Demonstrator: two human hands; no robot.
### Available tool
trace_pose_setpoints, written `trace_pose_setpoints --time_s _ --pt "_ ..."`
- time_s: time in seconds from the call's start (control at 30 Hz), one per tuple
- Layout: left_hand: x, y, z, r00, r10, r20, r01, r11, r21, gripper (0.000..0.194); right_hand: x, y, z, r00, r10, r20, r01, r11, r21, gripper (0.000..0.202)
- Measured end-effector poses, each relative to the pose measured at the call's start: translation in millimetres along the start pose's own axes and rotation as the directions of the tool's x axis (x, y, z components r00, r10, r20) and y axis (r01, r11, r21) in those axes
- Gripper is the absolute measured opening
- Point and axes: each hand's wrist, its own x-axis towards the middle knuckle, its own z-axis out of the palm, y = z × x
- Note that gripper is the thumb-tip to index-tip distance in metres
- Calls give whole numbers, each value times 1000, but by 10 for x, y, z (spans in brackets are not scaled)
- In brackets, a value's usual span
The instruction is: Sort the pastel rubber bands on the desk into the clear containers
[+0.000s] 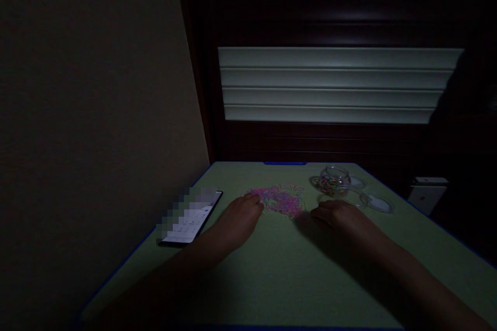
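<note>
A loose, tangled pile of small thin bands [281,200], mostly pink and purple, is spread on the green table. My left hand [241,217] rests at the pile's left edge, its fingers curled together against the bands; what lies between the fingertips is hidden. Just right of the pile, my right hand [334,213] is held low with fingers bent and pressed together. Whether it holds a band is too dark to tell. Behind that hand stands a clear round jar [334,180] with colourful small bands inside.
A tablet or large phone [190,221] with a lit screen lies left of my left hand. Clear round lids [378,204] lie right of the jar. The green table [287,279] has a blue edge; a wall [116,88] rises along its left. White boxes [427,194] stand beyond the right edge.
</note>
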Motion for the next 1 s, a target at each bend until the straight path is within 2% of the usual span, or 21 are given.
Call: trace_pose_setpoints --time_s 0.3,0.67,1.0 --pt "-4 -23 27 999 -18 36 16 999 50 21 10 6 10 1000 -19 3 19 999 -27 24" --pt "17 56 -97 991 -47 123 31 991 128 23 19 56 82 999 -41 -12 40 999 -32 20" --pt "39 107 -103 998 3 64 -7 998 64 18 12 41 56 998 -51 -31 52 998 27 22"
